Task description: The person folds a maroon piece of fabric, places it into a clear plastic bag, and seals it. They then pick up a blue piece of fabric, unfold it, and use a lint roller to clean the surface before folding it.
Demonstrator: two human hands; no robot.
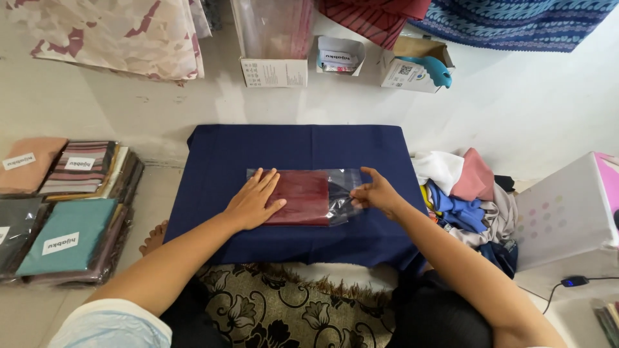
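- Left hand [253,201] lies flat, fingers spread, pressing the folded maroon cloth [303,198] in its clear plastic bag [340,193].
- Right hand [377,192] pinches the bag's right end.
- Bag rests mid-tabletop on the navy cloth [296,151].
- Packaged scarves [68,235] stacked far left.

Counted what lay before me. One folded dark red cloth [302,197], inside one clear plastic sleeve [342,193], both on one navy blue cloth-covered low table [296,148]. My two hands were out: left hand [253,201], right hand [377,192]. Three open white cardboard boxes stood by the wall: [274,72], [340,55], [412,67]. One teal tape dispenser [431,67] sat in the third. One white storage box with pastel dots [564,212] stood to the right.
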